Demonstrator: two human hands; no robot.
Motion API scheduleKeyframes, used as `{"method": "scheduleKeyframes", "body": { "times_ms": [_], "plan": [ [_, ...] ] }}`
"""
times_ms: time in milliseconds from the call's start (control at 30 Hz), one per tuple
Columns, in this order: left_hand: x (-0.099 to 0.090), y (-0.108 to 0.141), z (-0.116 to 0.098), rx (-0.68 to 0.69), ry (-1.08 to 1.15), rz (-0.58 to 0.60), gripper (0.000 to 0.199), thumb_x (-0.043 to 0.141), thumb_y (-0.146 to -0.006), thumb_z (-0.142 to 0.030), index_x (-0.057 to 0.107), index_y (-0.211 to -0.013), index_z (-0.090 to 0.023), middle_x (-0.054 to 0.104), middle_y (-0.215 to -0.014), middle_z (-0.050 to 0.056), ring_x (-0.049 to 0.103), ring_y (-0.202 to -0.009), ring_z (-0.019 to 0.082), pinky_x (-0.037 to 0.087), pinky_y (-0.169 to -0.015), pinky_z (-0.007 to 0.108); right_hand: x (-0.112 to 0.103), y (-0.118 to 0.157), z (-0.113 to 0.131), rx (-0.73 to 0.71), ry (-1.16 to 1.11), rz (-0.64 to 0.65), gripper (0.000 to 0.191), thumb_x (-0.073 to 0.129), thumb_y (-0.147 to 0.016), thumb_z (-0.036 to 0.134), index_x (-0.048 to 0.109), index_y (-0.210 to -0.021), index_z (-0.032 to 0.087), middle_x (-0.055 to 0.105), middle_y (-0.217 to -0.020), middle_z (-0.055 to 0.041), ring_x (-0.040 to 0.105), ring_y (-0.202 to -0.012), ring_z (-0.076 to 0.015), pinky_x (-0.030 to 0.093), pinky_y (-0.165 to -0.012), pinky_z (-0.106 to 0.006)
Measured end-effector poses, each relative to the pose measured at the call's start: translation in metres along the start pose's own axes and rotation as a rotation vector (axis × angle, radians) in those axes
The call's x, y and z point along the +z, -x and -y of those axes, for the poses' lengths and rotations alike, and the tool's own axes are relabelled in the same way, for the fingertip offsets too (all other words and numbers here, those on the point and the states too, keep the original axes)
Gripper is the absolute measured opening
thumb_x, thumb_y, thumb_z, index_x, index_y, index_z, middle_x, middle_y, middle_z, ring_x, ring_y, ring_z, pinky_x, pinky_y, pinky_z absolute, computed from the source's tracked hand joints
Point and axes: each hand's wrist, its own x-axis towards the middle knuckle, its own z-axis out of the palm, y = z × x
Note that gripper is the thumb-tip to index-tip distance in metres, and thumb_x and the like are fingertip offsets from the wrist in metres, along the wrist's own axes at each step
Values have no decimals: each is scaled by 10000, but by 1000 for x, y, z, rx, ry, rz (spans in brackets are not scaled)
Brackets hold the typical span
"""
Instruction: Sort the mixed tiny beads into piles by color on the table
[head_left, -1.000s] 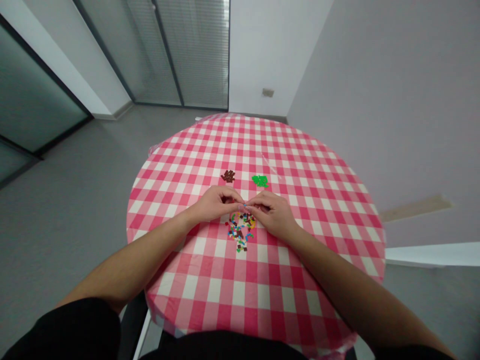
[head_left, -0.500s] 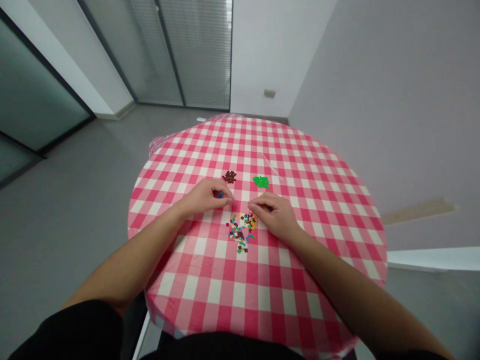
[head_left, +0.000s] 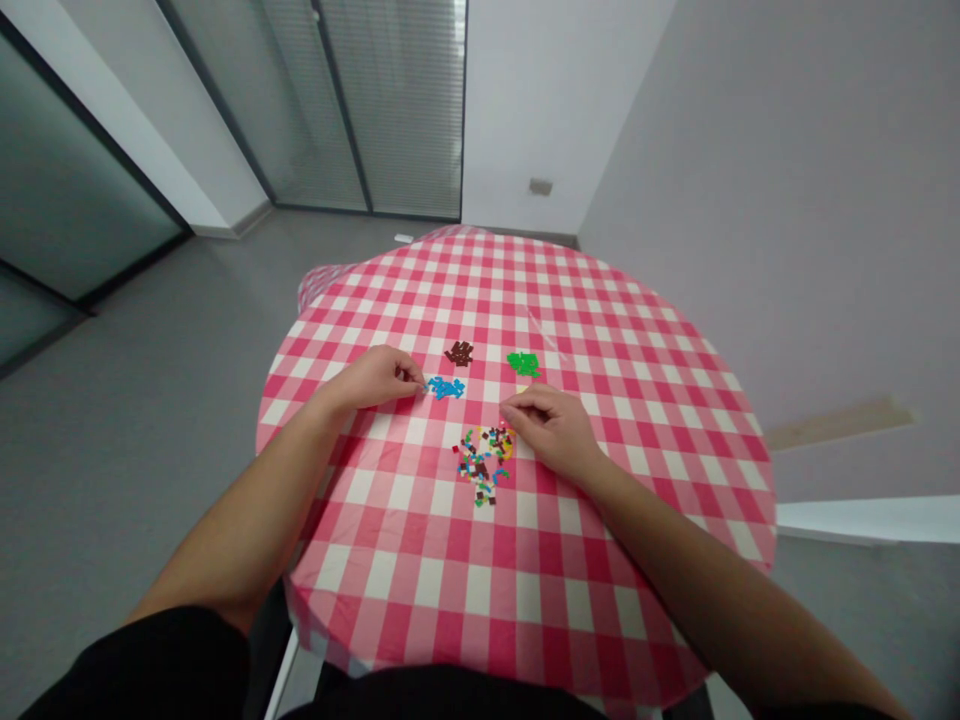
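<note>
Thumb and fingers of my left hand [head_left: 382, 378] are pinched together at the left edge of a pile of small blue pieces [head_left: 448, 387]; whatever lies between the fingertips is too small to name. My right hand [head_left: 551, 425] is also pinched, just above the right side of a scattered heap of mixed coloured pieces [head_left: 481, 468]. Anything in its fingertips cannot be made out. Behind the blue pile lies a dark brown pile [head_left: 459, 353]. A green pile [head_left: 523, 364] sits beyond my right hand, and a bit of pale yellow shows between them.
All the piles lie on a round table with a red and white checked cloth [head_left: 435, 580]. Past its far edge a small white object [head_left: 403, 238] is on the floor. Glass partitions stand at the left and back, and a wall rises on the right.
My left hand has moved left, off the blue pile, which now shows fully. My right hand has hardly moved.
</note>
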Motion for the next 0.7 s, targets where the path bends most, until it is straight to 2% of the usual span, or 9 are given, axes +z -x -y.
{"method": "scheduleKeyframes", "body": {
  "times_ms": [167, 433, 700],
  "plan": [
    [2, -3, 6, -9, -48, 50, 148, 637, -723, -238, 773, -757, -189, 758, -772, 40, 686, -700, 177, 480, -608, 240, 1, 1, -2, 14, -1, 21, 170, 626, -887, 262, 734, -782, 184, 701, -715, -43, 606, -638, -152, 447, -617, -282],
    [4, -5, 6, -55, -41, 53, 162, 639, -732, -245, 770, -791, -170, 756, -768, 36, 679, -706, 168, 486, -625, 237, 1, 2, -4, 30, -16, 153, 154, 624, -889, 251, 741, -818, 181, 692, -738, -41, 599, -643, -141, 428, -602, -266],
    [8, -5, 0, -83, -49, 15, 159, 643, -738, -273, 760, -766, -170, 748, -748, 38, 675, -703, 175, 467, -614, 249, 3, 3, -2, -70, 100, 487, 133, 633, -888, 180, 766, -896, 179, 717, -845, -66, 633, -779, -165, 451, -694, -271]
  ]
}}
